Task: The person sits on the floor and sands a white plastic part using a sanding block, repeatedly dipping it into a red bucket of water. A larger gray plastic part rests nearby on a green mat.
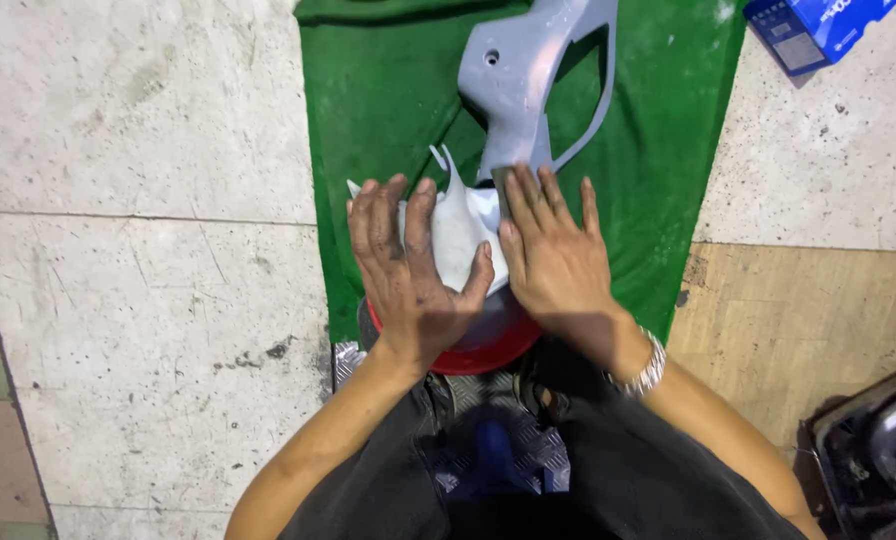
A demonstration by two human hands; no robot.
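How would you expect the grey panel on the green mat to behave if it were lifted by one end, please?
The grey panel looks like thin moulded plastic, so probably light and fairly stiff. Its long, narrow struts around a big opening may flex or twist. Both hands, left and right, press its lower end.

Grey plastic panel, laid flat on the floor

The panel (533, 80) is a matte grey moulded piece with a big cutout and a small round hole, running away up the green mat (388, 110); its near end looks paler, with pointed tips.
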